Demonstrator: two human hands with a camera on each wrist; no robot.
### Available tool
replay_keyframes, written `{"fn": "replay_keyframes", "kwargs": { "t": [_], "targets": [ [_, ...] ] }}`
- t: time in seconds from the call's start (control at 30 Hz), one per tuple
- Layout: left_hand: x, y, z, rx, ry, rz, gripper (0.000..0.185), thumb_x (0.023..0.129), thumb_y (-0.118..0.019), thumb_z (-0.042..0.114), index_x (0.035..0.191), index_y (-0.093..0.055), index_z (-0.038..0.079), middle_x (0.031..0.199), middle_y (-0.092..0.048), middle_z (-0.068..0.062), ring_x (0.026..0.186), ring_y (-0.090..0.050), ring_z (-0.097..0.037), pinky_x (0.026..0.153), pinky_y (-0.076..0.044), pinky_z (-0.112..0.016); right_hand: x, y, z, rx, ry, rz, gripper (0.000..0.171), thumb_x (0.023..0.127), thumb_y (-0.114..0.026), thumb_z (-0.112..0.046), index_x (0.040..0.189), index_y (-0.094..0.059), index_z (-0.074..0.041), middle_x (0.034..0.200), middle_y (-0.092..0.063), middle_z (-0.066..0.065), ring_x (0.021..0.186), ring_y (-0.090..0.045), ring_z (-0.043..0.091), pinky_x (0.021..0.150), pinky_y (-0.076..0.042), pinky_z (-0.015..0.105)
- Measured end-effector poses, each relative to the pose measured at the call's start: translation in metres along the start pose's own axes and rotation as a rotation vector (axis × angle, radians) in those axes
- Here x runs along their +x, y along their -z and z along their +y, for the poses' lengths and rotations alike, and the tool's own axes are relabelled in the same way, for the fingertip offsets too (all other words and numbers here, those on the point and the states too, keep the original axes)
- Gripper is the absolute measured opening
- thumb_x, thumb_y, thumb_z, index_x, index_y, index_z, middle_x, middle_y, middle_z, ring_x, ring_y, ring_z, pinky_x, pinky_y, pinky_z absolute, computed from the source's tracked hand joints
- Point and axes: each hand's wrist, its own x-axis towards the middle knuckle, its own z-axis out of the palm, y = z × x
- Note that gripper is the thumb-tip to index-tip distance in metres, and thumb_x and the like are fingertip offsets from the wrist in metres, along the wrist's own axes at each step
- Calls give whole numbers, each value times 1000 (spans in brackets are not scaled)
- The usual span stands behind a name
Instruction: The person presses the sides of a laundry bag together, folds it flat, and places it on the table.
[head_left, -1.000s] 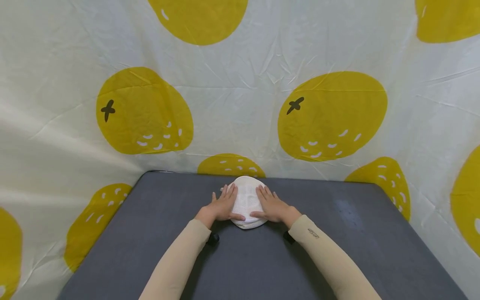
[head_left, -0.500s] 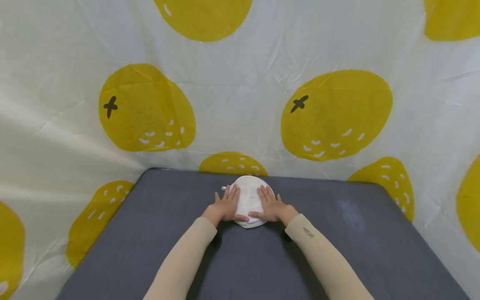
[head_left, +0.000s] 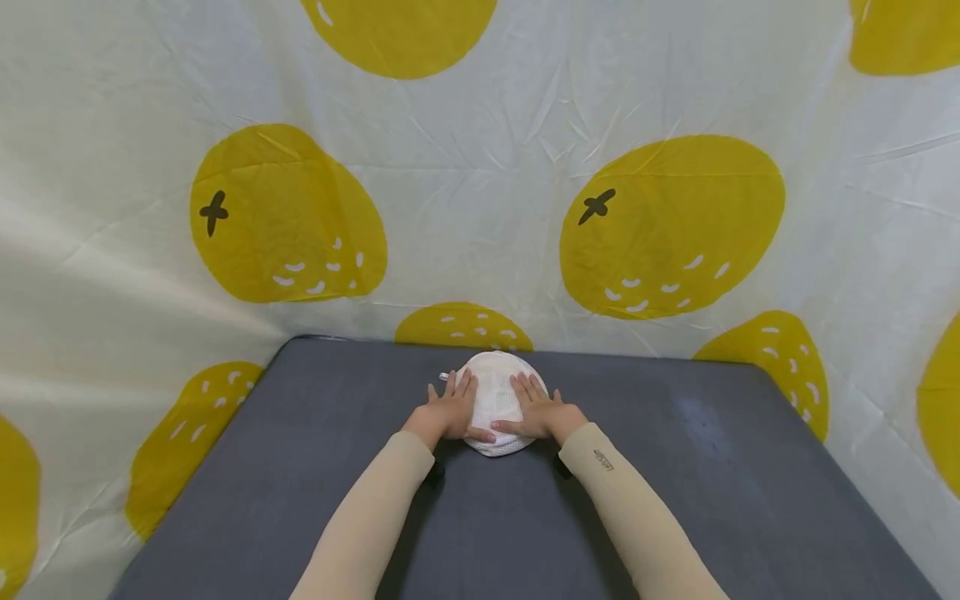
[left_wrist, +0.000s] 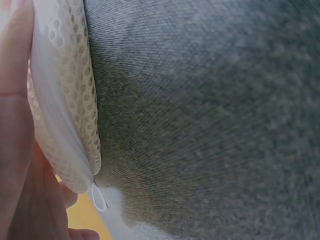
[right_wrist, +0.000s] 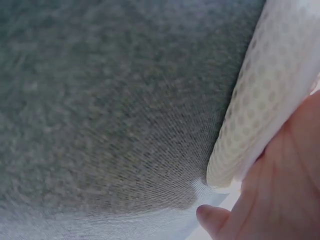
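Note:
A round white mesh pouch (head_left: pixel 495 398) lies on the grey table (head_left: pixel 675 467) near its far edge. My left hand (head_left: pixel 448 410) lies flat on the pouch's left side with straight fingers. My right hand (head_left: pixel 538 410) lies flat on its right side the same way, thumbs pointing inward. In the left wrist view the pouch's mesh edge (left_wrist: pixel 75 110) shows a small white loop (left_wrist: pixel 98 199) beside my palm (left_wrist: pixel 20 165). The right wrist view has the mesh edge (right_wrist: pixel 260 120) under my hand (right_wrist: pixel 280 200). Both arms wear beige sleeves.
A white cloth with big yellow fruit prints (head_left: pixel 667 225) hangs behind and to both sides of the table, touching its far and side edges. Bare grey surface stretches to the left, right and front of the pouch.
Both hands stay flat on the pouch. The right forearm has drawn slightly inward and the view has shifted a little; the pouch has not moved.

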Motion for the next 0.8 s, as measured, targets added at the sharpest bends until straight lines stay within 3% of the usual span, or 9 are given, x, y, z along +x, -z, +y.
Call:
{"fn": "replay_keyframes", "kwargs": {
  "t": [0.2, 0.4, 0.63, 0.8],
  "targets": [
    [2, 1, 1, 13, 23, -19, 116, 89, -65, 70, 164, -8, 2, 171, 0, -14, 156, 3, -37, 117, -11, -68, 1, 0, 0, 10, -5, -4, 111, 93, -48, -78, 165, 5, -12, 171, 11, 10, 156, 9, 30, 118, -7, 67],
    [-6, 1, 4, 35, -6, -8, 117, 88, -65, 70, 163, -9, 0, 171, -1, -17, 156, 1, -36, 118, -11, -67, -7, -5, -3, 4, 19, 9, 111, 94, -46, -77, 165, 2, -7, 171, 7, 13, 156, 8, 33, 118, -3, 67],
    [-5, 1, 3, 20, -44, 25, 120, 85, -71, 67, 164, -7, 1, 171, 1, -15, 156, 5, -36, 118, -8, -67, -19, 12, -22, -25, 90, 47, 102, 100, -50, -65, 163, -7, 2, 168, 1, 25, 155, 2, 42, 120, -2, 61],
    [-1, 2, 5, -31, -80, 36, 122, 84, -74, 65, 164, -7, 3, 171, 2, -13, 156, 6, -34, 120, -7, -63, -17, 23, -31, -17, 120, 72, 96, 102, -51, -59, 162, -10, 4, 168, 1, 27, 154, 1, 44, 121, -4, 60]
  ]
}}
